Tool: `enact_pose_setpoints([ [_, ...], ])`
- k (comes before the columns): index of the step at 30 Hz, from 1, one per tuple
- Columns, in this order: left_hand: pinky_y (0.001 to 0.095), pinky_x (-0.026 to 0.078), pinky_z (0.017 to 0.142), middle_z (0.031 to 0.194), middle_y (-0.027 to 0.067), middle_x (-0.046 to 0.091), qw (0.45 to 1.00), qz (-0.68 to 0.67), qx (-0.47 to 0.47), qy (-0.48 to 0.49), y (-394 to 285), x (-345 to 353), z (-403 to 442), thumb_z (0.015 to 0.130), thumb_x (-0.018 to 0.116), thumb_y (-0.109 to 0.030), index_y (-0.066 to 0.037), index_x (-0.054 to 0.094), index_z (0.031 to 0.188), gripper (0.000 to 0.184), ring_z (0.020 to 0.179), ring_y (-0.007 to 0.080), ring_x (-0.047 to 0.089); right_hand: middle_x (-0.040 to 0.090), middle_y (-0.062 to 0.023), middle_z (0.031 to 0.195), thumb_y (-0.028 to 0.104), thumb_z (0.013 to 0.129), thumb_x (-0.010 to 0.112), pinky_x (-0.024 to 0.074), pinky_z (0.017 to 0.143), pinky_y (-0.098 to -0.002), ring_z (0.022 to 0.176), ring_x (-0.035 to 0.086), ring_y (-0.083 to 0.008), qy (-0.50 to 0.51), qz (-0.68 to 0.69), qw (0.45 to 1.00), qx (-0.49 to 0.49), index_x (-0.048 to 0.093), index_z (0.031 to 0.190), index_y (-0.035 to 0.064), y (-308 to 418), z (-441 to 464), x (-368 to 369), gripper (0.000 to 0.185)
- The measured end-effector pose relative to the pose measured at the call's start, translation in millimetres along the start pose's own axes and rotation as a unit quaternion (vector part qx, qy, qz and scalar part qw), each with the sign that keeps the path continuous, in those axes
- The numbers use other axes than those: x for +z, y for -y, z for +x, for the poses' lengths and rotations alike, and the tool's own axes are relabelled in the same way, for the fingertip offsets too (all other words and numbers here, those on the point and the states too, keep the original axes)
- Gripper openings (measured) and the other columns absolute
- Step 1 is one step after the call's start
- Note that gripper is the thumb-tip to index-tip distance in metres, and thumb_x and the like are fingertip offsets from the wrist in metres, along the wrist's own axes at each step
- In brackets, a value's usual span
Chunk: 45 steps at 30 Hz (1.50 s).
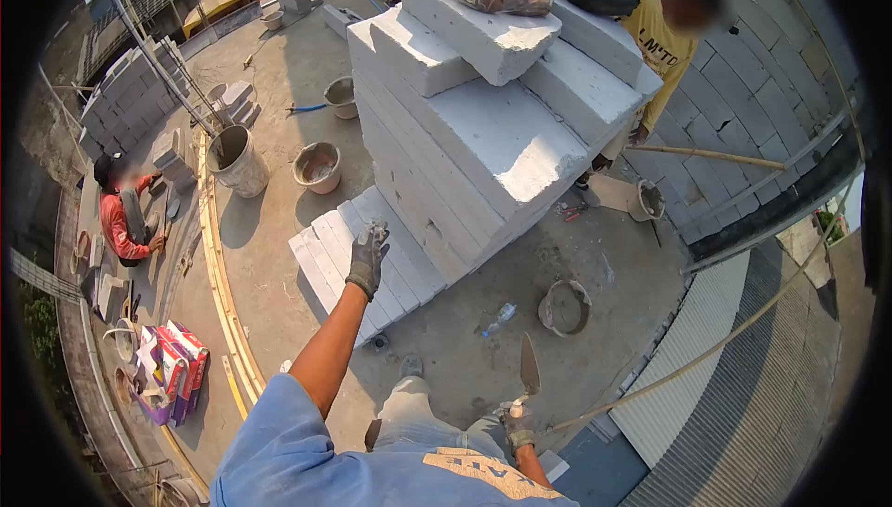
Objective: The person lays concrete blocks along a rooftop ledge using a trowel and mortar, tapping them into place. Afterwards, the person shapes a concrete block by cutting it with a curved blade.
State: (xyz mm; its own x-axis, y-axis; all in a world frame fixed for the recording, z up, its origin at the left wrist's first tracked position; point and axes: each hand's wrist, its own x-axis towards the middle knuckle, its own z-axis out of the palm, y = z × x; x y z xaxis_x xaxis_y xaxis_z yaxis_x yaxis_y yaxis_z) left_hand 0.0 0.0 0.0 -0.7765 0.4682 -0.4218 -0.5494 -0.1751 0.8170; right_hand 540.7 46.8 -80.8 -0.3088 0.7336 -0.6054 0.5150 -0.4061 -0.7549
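My left hand (367,261), in a grey glove, stretches forward with its fingers out and nothing visible in them. It appears over a low row of upright white blocks (325,245); whether it touches them I cannot tell. Just beyond it rises a tall stack of white lightweight concrete blocks (446,149), with loose blocks (497,38) on top. Low by my right side, my gloved right hand (518,428) is closed round the handle of a trowel (530,368), its blade pointing up. A mortar bucket (565,308) stands on the floor beyond the trowel.
A clear plastic bottle (500,318) lies near the bucket. A person in yellow (662,38) stands behind the stack; another in red (121,219) crouches at left. Several buckets (318,168), long wooden strips (218,275) and red-and-white bags (172,368) are about. Corrugated roofing (762,349) lies right.
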Motion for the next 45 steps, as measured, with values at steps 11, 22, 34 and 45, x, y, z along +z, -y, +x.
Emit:
enact_pose_setpoints([
  [11,0.0361,0.045,0.092,0.118,0.0065,0.062,0.877,0.412,-0.244,-0.024,111.9,-132.1,-96.9,0.097,0.046,-0.044,-0.013,0.047,0.138,0.052,0.106,0.0213,0.057,0.073,-0.0088,0.086,0.030,0.074,0.077,0.0525,0.071,-0.0374,0.077,0.069,-0.0245,0.054,-0.321,0.945,-0.041,0.074,0.093,0.0126,51.0,30.0,76.6,0.026],
  [22,0.0407,0.049,0.070,0.094,0.0207,0.065,0.734,0.465,-0.366,-0.332,149.7,-462.9,-221.4,0.092,0.043,-0.063,0.013,0.058,0.116,0.081,0.075,0.0263,0.062,0.069,-0.0126,0.092,0.021,0.081,0.071,0.0502,0.067,-0.0395,0.080,0.064,-0.0243,0.186,0.234,0.904,0.306,0.065,0.094,0.0006,-37.2,92.0,244.8,0.025],
  [34,0.0433,0.026,0.114,0.148,0.0269,0.036,0.725,0.681,-0.044,-0.093,115.2,-589.4,341.7,0.090,0.044,-0.064,0.003,0.036,0.144,0.087,0.139,0.0402,0.033,0.052,0.0056,0.088,0.024,0.085,0.068,0.0409,0.088,-0.0398,0.086,0.049,-0.0176,-0.086,0.591,0.758,0.263,0.060,0.089,0.0181,-246.6,176.4,624.4,0.011],
  [45,0.0488,0.030,0.110,0.144,0.0257,0.041,0.561,0.824,0.071,-0.025,200.5,-612.6,467.2,0.084,0.044,-0.075,0.006,0.035,0.143,0.101,0.137,0.0424,0.032,0.065,-0.0060,0.106,0.008,0.087,0.067,0.0517,0.081,-0.0305,0.093,0.061,-0.0145,-0.329,0.516,0.787,0.077,0.063,0.112,0.0015,-320.3,162.0,723.8,0.026],
])
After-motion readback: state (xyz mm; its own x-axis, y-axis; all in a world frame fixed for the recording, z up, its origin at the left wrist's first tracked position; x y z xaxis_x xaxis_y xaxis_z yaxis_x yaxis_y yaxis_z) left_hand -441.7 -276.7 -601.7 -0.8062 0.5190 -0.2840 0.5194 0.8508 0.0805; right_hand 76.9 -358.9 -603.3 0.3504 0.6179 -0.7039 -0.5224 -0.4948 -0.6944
